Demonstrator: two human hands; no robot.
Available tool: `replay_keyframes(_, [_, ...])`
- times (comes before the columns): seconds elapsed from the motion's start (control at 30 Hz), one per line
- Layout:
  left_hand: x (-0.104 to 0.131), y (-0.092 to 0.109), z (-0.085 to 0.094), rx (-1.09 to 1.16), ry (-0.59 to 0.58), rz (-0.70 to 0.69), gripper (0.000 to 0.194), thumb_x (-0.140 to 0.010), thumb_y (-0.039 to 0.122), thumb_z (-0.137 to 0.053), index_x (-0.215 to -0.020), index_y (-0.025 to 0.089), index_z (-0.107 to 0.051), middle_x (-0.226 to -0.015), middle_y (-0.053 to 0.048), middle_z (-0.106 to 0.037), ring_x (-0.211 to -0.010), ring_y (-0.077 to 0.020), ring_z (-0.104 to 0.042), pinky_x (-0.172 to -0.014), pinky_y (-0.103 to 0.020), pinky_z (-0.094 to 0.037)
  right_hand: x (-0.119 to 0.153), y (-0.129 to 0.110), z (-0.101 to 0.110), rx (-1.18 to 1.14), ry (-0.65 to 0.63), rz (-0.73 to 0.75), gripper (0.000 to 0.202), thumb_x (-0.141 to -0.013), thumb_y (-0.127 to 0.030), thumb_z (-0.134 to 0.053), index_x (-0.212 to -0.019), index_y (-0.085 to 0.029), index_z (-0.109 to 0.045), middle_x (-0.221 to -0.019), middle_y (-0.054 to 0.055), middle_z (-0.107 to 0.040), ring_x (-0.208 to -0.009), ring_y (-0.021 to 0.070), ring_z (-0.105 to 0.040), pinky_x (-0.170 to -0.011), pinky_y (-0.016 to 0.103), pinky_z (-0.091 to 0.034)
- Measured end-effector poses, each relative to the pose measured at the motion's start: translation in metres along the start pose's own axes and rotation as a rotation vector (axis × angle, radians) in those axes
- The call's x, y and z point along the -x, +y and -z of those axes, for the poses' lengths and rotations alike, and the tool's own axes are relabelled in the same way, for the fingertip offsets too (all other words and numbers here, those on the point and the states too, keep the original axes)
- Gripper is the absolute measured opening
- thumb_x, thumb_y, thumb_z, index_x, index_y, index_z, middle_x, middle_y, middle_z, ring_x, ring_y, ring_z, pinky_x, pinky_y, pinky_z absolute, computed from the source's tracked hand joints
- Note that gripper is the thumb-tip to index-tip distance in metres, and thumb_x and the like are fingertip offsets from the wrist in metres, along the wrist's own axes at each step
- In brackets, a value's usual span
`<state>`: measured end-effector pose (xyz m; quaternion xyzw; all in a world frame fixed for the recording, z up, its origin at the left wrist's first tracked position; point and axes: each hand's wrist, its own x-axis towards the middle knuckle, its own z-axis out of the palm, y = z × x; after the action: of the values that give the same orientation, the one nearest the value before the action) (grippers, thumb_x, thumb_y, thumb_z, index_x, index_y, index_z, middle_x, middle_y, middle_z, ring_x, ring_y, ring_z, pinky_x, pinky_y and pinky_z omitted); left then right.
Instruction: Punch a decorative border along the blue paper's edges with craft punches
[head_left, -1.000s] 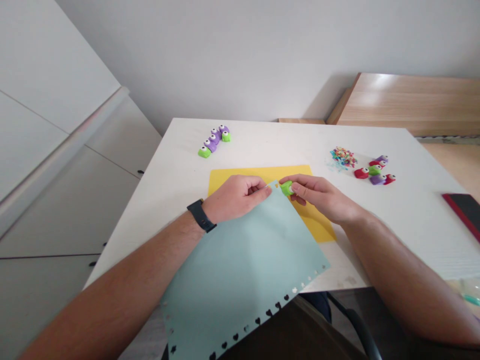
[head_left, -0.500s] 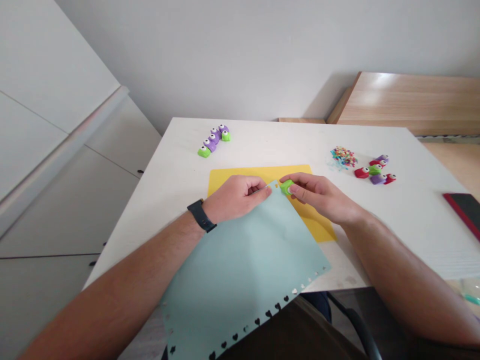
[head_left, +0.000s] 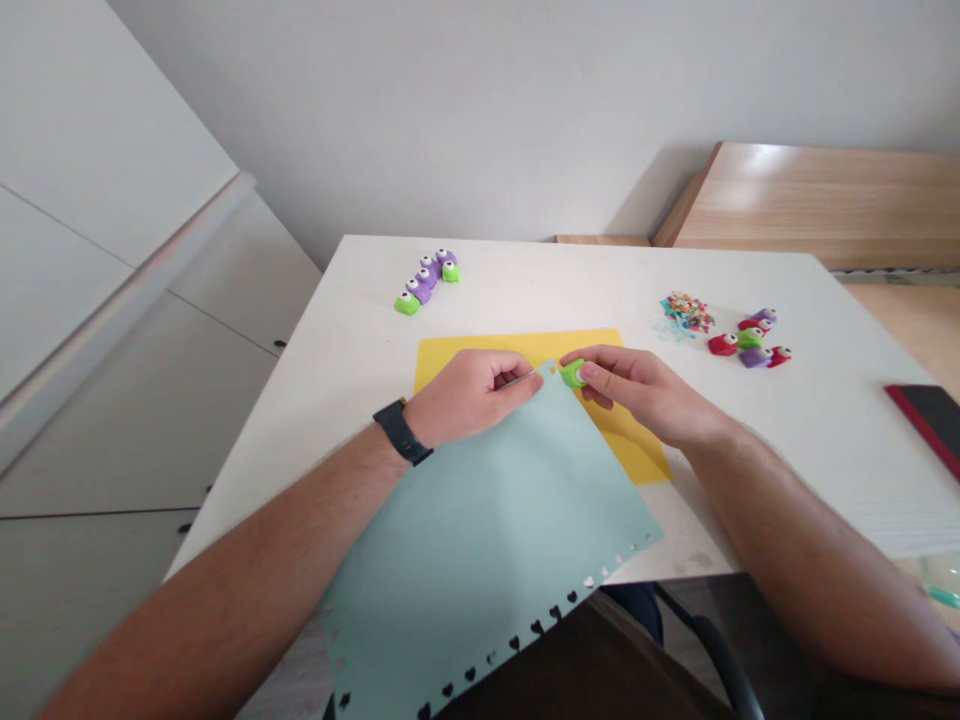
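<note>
A light blue sheet of paper (head_left: pixel 495 520) hangs over the table's front edge, with small hearts and other shapes punched along its lower edge. My left hand (head_left: pixel 480 393) pinches it near its top corner, where a small punched hole shows. Between the thumb and fingers of my right hand (head_left: pixel 634 388) is a green craft punch (head_left: pixel 573 374) with a white button under the thumb. The punch sits at the paper's edge close to that corner. Below the paper's top part, a yellow sheet (head_left: pixel 630 440) lies flat on the table.
On the white table (head_left: pixel 540 285), purple and green punches (head_left: pixel 424 280) stand in a cluster at the back left. A pile of colourful paper bits (head_left: pixel 686 312) lies right of centre, beside more punches (head_left: pixel 750 340). A dark, red-edged object (head_left: pixel 930 420) rests at the right.
My right thumb appears to press a little further over the green punch's button. Both hands and the blue paper otherwise hold their places.
</note>
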<state>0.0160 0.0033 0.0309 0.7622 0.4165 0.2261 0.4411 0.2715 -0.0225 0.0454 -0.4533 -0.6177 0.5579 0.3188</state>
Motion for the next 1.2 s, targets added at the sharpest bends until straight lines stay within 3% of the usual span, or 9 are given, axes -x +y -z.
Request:
replay_keyframes(0.6, [0.0, 0.003, -0.001, 0.006, 0.027, -0.032, 0.037, -0.099, 0.048, -0.062, -0.08, 0.016, -0.069, -0.067, 0.003, -0.057, -0.06, -0.0086, -0.046, -0.054, -0.022, -0.034, 0.0, -0.002, -0.002, -0.008, 0.045, -0.037, 0.043, -0.093, -0.055, -0.074, -0.11, -0.015, -0.074, -0.087, 0.003, -0.068, -0.073, 0.0125, -0.053, -0.065, 0.03, -0.04])
replay_keyframes(0.97, [0.0, 0.002, -0.002, 0.005, 0.031, -0.04, 0.039, -0.099, 0.049, -0.061, -0.079, 0.016, -0.068, -0.067, 0.003, -0.055, -0.06, -0.0095, -0.045, -0.053, -0.024, -0.032, 0.001, -0.004, -0.006, -0.082, -0.01, -0.084, 0.047, -0.084, -0.052, -0.084, -0.116, -0.018, -0.074, -0.094, 0.004, -0.072, -0.081, 0.0156, -0.062, -0.072, 0.032, -0.049])
replay_keyframes(1.2, [0.0, 0.001, -0.004, -0.003, 0.019, -0.045, 0.04, -0.1, 0.05, -0.06, -0.083, 0.016, -0.071, -0.069, 0.002, -0.059, -0.062, -0.0099, -0.049, -0.054, -0.024, -0.033, 0.002, 0.0, -0.01, -0.006, -0.007, -0.078, 0.045, -0.085, -0.048, -0.084, -0.116, -0.018, -0.073, -0.087, 0.001, -0.066, -0.076, 0.0138, -0.056, -0.067, 0.03, -0.045])
